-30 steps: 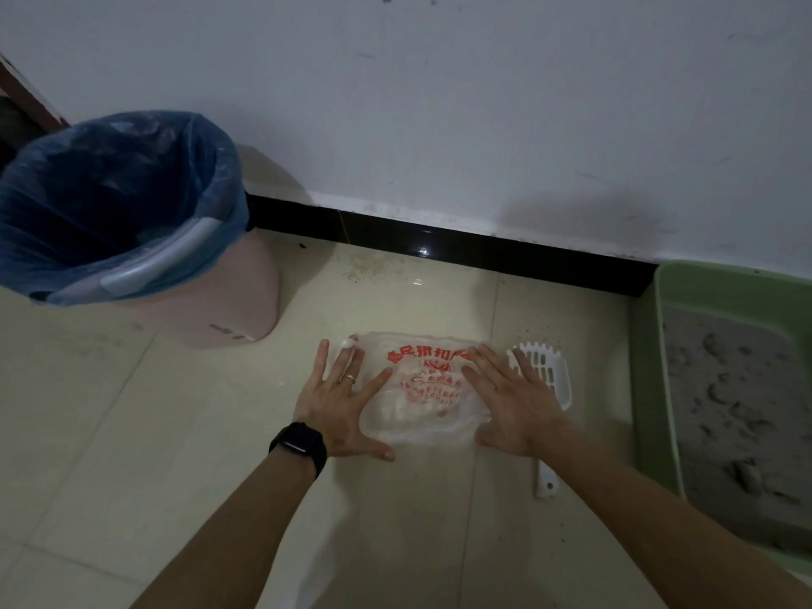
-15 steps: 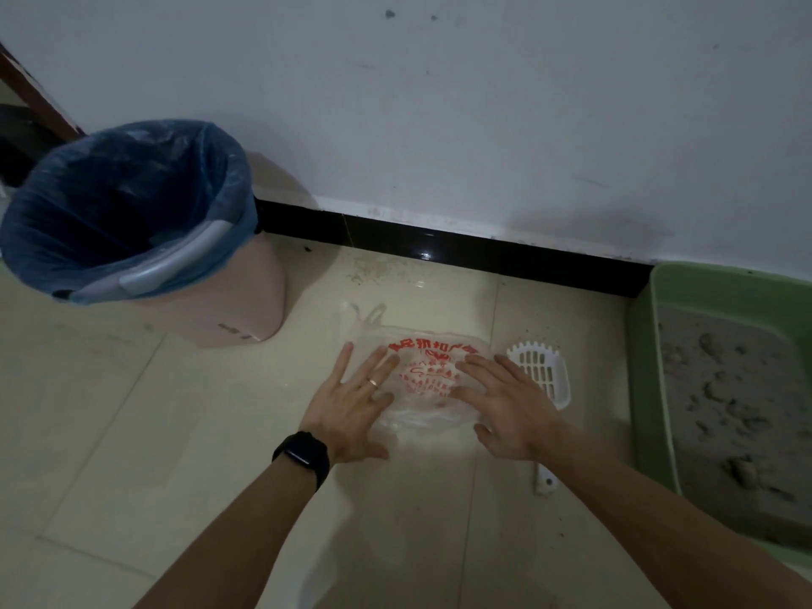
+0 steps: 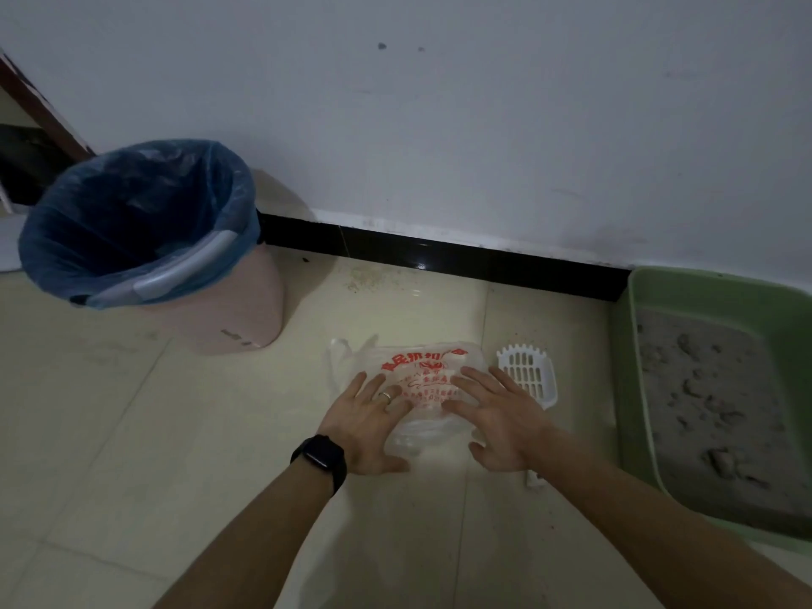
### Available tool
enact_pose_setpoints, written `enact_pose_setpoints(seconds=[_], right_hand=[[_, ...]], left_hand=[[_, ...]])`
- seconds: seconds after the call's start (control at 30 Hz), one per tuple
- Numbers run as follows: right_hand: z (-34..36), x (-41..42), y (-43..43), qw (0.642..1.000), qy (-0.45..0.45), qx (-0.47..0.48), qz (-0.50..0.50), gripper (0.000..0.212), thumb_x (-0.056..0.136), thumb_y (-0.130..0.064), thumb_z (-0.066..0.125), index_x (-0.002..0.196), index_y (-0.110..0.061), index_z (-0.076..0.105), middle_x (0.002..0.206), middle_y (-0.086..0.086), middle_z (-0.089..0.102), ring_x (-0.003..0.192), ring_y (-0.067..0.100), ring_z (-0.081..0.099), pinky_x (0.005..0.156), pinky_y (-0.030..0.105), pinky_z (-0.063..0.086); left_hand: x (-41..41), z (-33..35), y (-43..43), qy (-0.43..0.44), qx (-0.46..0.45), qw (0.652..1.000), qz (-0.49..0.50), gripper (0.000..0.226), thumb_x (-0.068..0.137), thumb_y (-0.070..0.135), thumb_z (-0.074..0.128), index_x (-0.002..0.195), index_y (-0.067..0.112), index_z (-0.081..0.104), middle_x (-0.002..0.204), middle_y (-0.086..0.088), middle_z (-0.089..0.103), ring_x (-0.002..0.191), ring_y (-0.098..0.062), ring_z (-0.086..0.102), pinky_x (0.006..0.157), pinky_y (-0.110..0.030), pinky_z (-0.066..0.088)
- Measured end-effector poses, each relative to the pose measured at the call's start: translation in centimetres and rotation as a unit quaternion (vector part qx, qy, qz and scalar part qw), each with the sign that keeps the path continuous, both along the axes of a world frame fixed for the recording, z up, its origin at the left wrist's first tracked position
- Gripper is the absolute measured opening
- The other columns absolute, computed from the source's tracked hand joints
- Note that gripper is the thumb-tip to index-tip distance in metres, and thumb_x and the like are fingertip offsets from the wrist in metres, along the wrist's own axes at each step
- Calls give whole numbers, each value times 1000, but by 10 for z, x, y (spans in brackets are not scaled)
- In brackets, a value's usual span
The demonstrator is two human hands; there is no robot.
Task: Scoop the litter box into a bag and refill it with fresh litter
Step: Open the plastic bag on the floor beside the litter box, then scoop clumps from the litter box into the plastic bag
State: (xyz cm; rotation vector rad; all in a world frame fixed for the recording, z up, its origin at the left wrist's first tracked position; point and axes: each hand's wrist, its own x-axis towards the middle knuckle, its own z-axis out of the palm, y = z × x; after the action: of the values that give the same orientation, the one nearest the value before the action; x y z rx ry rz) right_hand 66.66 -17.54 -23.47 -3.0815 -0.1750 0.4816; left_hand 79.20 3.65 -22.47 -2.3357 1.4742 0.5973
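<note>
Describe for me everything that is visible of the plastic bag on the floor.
The plastic bag is thin, translucent white film with red printed characters on top. It lies flat but crumpled on the tiled floor, one handle loop sticking out at its far left corner. The left hand and right hand rest on its near half with fingers spread. The white litter scoop lies just right of it.

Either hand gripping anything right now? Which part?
Nothing is gripped. The left hand and right hand lie with fingers spread on the near half of the printed plastic bag on the floor.
</note>
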Motion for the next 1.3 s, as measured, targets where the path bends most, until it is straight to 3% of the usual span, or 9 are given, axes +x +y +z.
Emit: enact_pose_setpoints(seconds=[0.17, 0.37, 0.47, 0.6, 0.77, 0.9, 1.0, 1.13, 1.3], right_hand=[[16, 1, -2, 1000, -8, 15, -9, 79, 79, -54, 50, 151, -30, 29, 162, 5, 19, 151, 23, 6, 119, 45, -6], [57, -4, -30, 997, -29, 34, -68, 70, 90, -51, 45, 153, -33, 22, 163, -2, 17, 151, 18, 7, 120, 40, 0], [75, -13, -45, 986, -51, 55, -151, 63, 94, -47, 45, 152, -31, 24, 160, -5, 25, 148, 15, 18, 121, 37, 16], [82, -39, -57, 939, -72, 146, -303, 61, 95, -41, 51, 150, -26, 28, 151, -3, 38, 132, 19, 42, 105, 33, 40], [41, -74, -43, 878, -31, 214, -427, 62, 95, -41, 53, 148, -20, 29, 147, 4, 44, 123, 23, 53, 98, 31, 43], [-10, -88, -30, 876, 31, 182, -445, 61, 94, -51, 49, 142, -14, 36, 136, 9, 51, 116, 26, 54, 96, 34, 44], [-41, -92, -23, 882, 50, 148, -444, 63, 91, -57, 50, 135, -14, 39, 132, 9, 49, 113, 28, 53, 90, 35, 46], [-57, -93, -25, 870, 52, 157, -464, 51, 91, -37, 55, 132, -10, 40, 132, 12, 49, 113, 29, 54, 87, 34, 46], [-48, -100, -36, 792, 50, 324, -515, 35, 88, -36, 58, 114, -12, 55, 112, 9, 63, 100, 27, 61, 78, 32, 46]], left_hand=[[6, 15, -2, 8, -84, 996, 43, 86, 84, 82, 27, 152, 29, 27, 159, -1, 29, 148, -24, 19, 122, -46, 9], [24, 46, -32, 6, -210, 973, 94, 55, 100, 50, 33, 149, 27, 34, 154, 0, 39, 139, -18, 37, 116, -34, 22], [27, 60, -56, 5, -237, 965, 109, 54, 101, 45, 36, 151, 26, 30, 155, -1, 36, 140, -19, 35, 118, -35, 22], [5, 68, -94, 15, -264, 960, 92, 55, 101, 44, 36, 152, 27, 27, 157, 1, 33, 141, -18, 32, 118, -34, 22], [-48, 41, -124, 39, -204, 977, 39, 60, 100, 40, 37, 154, 23, 19, 163, -4, 17, 149, -23, 15, 123, -45, 10], [-86, 9, -129, -11, -107, 994, -31, 68, 99, 36, 40, 157, 15, 10, 166, -8, 1, 152, -25, -2, 118, -52, -10], [-103, -6, -130, -44, -64, 994, -73, 71, 96, 28, 45, 156, 8, 11, 165, -14, 2, 152, -29, -4, 113, -54, -20], [-114, -21, -128, -56, -21, 992, -108, 68, 95, 25, 48, 154, 5, 21, 163, -18, 13, 151, -32, 1, 102, -53, -34], [-112, -29, -127, -90, 8, 986, -142, 64, 97, 37, 48, 152, 9, 30, 163, -17, 12, 151, -32, -1, 102, -58, -33]])
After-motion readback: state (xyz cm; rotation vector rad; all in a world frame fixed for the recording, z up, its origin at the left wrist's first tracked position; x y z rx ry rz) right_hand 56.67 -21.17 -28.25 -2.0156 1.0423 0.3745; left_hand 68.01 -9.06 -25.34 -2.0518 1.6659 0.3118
